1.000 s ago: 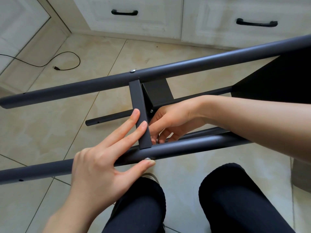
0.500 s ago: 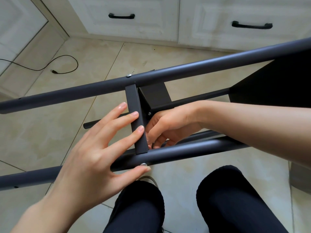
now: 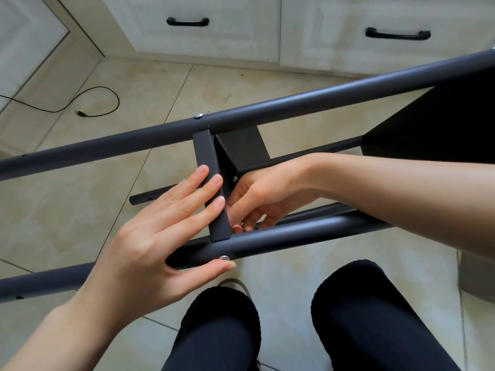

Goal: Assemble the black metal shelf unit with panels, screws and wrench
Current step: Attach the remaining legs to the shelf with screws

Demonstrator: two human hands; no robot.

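Note:
The black metal shelf frame lies on its side over my knees. Its near pole (image 3: pixel 294 234) and far pole (image 3: pixel 267 113) run left to right, and a narrow shelf panel edge (image 3: pixel 211 183) stands between them. My left hand (image 3: pixel 160 231) presses straight fingers on that panel edge, its thumb under a silver screw head (image 3: pixel 224 257) on the near pole. My right hand (image 3: pixel 257 196) reaches behind the panel with curled fingers; what they hold is hidden. Another screw head (image 3: pixel 198 115) sits on the far pole, and a third screw (image 3: pixel 235 179) shows inside the panel.
A larger black panel (image 3: pixel 442 124) fills the right side. White cabinet drawers with black handles (image 3: pixel 187 22) stand at the back. A black cable (image 3: pixel 88 108) lies on the tiled floor at left. My knees (image 3: pixel 222 330) in dark trousers are below the frame.
My left hand's fingers slid up the panel edge and back down slightly; the thumb stays by the near screw. My right hand's fingers shifted a little behind the panel.

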